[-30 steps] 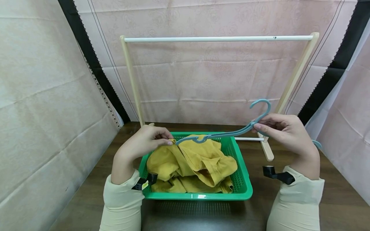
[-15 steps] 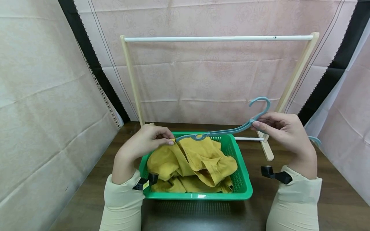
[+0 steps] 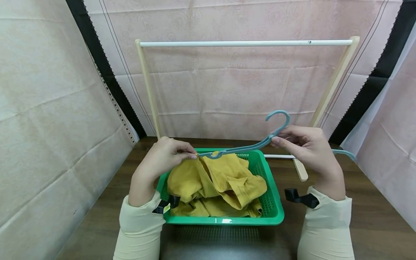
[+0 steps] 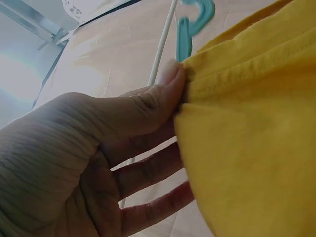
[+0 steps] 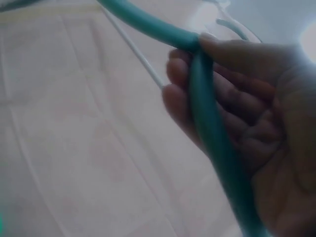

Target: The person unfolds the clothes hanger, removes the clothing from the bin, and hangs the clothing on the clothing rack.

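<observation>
A yellow garment [image 3: 234, 177] lies bunched in a green plastic basket [image 3: 224, 221]. My left hand [image 3: 170, 153] pinches the stitched edge of the garment [image 4: 247, 118] between thumb and fingers and lifts it at the basket's back left. A blue plastic clothes hanger [image 3: 247, 148] slants above the basket, hook up. Just below the hook, the thumb and fingers of my right hand [image 3: 307, 146] grip it. The hanger's left end reaches the garment edge at my left fingertips; the garment partly hides it in the left wrist view. Its other arm passes behind my right hand and wrist.
Behind the basket stands a rack with a white top bar [image 3: 245, 44] and pale wooden uprights [image 3: 334, 83]. The foot of its right upright [image 3: 301, 171] rests on the brown table [image 3: 373, 202]. Pale cloth walls [image 3: 48, 126] enclose the sides and back.
My right hand has moved left with the hanger, bringing the hanger's end further toward my left fingers. My left hand has shifted slightly right, still pinching the garment edge.
</observation>
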Motion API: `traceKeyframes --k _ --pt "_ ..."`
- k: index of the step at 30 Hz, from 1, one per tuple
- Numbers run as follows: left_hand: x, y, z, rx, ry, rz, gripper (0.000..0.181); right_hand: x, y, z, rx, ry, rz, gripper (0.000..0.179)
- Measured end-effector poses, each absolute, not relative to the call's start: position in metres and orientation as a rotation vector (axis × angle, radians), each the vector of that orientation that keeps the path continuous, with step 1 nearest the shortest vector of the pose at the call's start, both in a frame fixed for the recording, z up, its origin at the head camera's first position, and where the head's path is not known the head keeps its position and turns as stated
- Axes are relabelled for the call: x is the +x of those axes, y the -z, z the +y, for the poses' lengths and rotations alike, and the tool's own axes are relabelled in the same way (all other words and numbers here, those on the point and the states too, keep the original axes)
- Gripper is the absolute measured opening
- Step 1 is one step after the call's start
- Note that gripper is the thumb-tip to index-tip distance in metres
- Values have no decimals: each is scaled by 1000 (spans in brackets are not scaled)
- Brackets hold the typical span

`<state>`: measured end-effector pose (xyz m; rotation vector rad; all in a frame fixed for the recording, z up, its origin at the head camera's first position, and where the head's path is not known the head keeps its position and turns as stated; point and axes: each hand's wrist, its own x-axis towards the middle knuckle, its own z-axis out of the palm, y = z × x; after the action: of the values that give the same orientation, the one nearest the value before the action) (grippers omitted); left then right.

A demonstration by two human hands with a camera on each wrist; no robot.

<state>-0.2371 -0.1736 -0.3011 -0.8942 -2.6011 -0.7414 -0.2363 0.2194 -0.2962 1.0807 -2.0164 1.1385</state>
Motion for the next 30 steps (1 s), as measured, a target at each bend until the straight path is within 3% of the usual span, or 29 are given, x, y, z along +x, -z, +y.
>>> traceKeyframes --k 30 --pt "-235 302 -161 -1026 896 -2355 7 -232 291 173 1120 -1088 -1939 28"
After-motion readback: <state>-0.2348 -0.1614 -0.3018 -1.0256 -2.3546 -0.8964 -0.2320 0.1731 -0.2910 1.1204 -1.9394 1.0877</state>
